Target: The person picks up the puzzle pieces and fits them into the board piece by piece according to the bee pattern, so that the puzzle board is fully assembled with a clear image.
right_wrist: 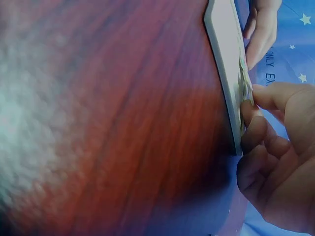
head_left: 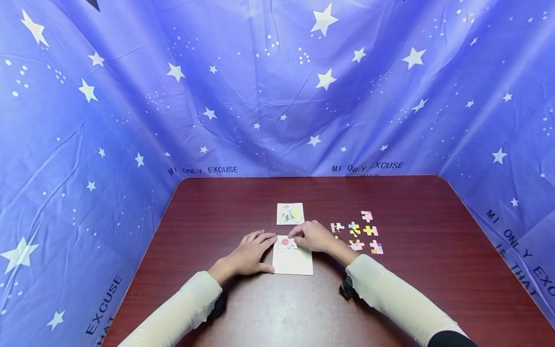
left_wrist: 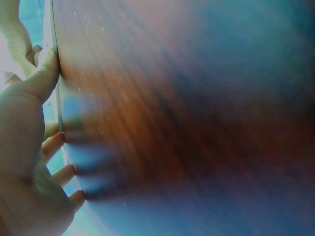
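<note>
A white puzzle board (head_left: pixel 292 262) lies on the table in front of me, with joined pieces (head_left: pixel 284 242) showing a red shape at its upper left. My left hand (head_left: pixel 247 253) rests along the board's left edge, fingers spread; the left wrist view shows its thumb (left_wrist: pixel 48 73) against that edge. Over the board's upper right, my right hand (head_left: pixel 318 236) pinches a puzzle piece (right_wrist: pixel 248 93) between thumb and index finger, close to the board's surface. Its other fingers are curled. From the head view, the right hand partly hides that piece.
A square picture card (head_left: pixel 289 214) with a bee-like drawing lies just beyond the board. Several loose puzzle pieces (head_left: pixel 370 231) are spread to the right of the right hand, some partly behind the forearm. A blue star-patterned curtain (head_left: pixel 260 96) surrounds the dark red table (head_left: pixel 208 207).
</note>
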Tool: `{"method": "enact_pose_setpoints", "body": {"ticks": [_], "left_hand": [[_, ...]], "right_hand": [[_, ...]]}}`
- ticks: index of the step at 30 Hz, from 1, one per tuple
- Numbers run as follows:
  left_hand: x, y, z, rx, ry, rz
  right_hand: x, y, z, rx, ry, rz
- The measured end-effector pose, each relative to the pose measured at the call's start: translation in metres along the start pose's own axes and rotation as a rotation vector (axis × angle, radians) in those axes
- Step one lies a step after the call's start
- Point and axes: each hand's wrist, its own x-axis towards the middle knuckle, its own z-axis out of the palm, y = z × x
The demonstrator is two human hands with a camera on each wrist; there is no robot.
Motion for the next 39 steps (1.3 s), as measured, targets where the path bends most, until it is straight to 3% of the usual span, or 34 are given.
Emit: {"method": "enact_pose_setpoints", "body": {"ticks": [13, 25, 39], "left_hand": [[0.0004, 0.0012, 0.0000, 0.004, -0.008, -0.004], [0.0009, 0.0018, -0.0010, 0.010, -0.011, -0.004], [0.0000, 0.0017, -0.0010, 0.007, -0.002, 0.008]], "right_hand": [[-0.0049, -0.0025, 0.0030, -0.016, 0.063, 0.027], [-0.0083, 0.0031, 0.0033, -0.021, 0.032, -0.091], [-0.0099, -0.0002, 0.0053, -0.050, 0.033, -0.045]]}}
